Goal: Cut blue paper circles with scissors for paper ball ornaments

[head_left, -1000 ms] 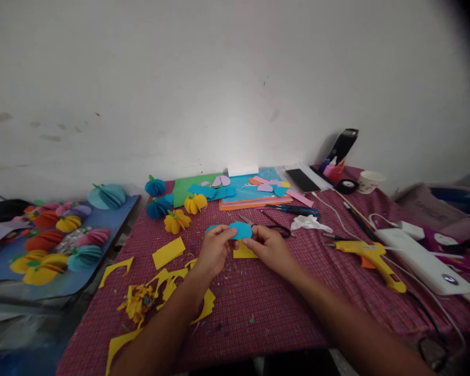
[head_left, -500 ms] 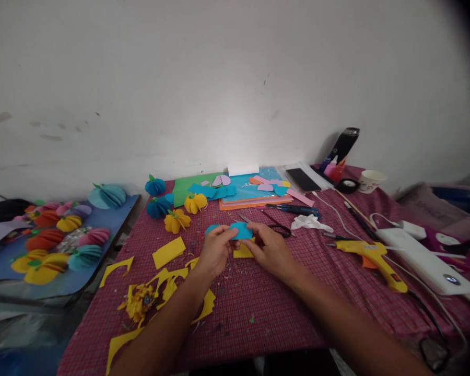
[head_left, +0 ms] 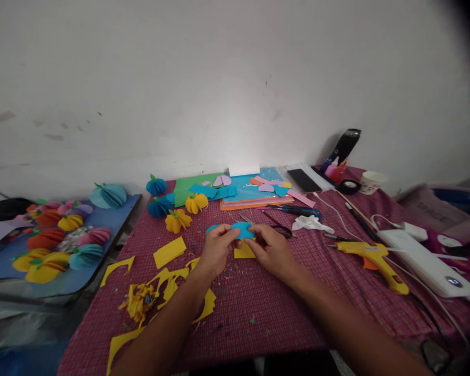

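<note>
My left hand (head_left: 216, 249) and my right hand (head_left: 270, 249) meet over the middle of the red checked tablecloth (head_left: 282, 303). Between their fingertips they pinch a blue paper circle (head_left: 243, 230), which looks folded along its lower edge. A small yellow paper piece (head_left: 243, 253) lies on the cloth just under the hands. Black-handled scissors (head_left: 276, 227) lie right behind my right hand.
Yellow paper scraps (head_left: 162, 284) litter the cloth at the left. Paper fruit balls (head_left: 177, 220) and coloured paper sheets (head_left: 254, 192) sit at the back. A yellow glue gun (head_left: 374, 256), a white power strip (head_left: 426, 261), a phone (head_left: 304, 180) and a paper cup (head_left: 370, 182) are on the right. More paper fruits fill a blue board (head_left: 58, 240) on the left.
The blue paper circle has flattened between my fingers, its lower edge pressed in more. Both hands stay in nearly the same place.
</note>
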`<action>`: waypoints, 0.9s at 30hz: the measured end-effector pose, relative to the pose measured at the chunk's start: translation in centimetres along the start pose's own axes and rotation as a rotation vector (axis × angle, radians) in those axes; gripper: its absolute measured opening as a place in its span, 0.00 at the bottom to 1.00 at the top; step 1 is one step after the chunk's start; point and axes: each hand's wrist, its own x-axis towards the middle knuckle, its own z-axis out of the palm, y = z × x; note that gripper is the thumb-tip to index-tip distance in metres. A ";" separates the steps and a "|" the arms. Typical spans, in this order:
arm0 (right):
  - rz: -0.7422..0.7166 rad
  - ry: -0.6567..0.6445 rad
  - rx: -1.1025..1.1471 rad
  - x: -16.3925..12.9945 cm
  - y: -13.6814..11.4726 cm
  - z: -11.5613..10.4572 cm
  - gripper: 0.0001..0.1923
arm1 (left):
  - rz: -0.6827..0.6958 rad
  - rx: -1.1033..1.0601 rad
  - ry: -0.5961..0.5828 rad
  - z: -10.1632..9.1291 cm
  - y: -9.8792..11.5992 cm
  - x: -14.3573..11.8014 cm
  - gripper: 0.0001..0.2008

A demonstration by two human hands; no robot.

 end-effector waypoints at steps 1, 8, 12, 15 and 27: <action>0.003 0.005 0.004 0.0 0.0 0.0 0.10 | 0.002 0.006 -0.005 0.0 0.0 0.0 0.11; 0.012 0.013 0.034 0.1 -0.3 -0.3 0.10 | 0.027 0.041 -0.012 -0.4 -0.4 0.2 0.11; 0.012 0.005 0.028 0.1 -0.4 -0.4 0.10 | 0.043 0.055 -0.020 -0.4 -0.4 0.2 0.10; 0.004 0.012 0.025 0.2 -0.4 -0.4 0.09 | 0.050 0.071 -0.025 -0.4 -0.3 0.2 0.10; 0.082 0.014 0.102 0.1 -0.5 -0.3 0.08 | 0.087 0.181 -0.014 -0.6 -0.4 0.3 0.10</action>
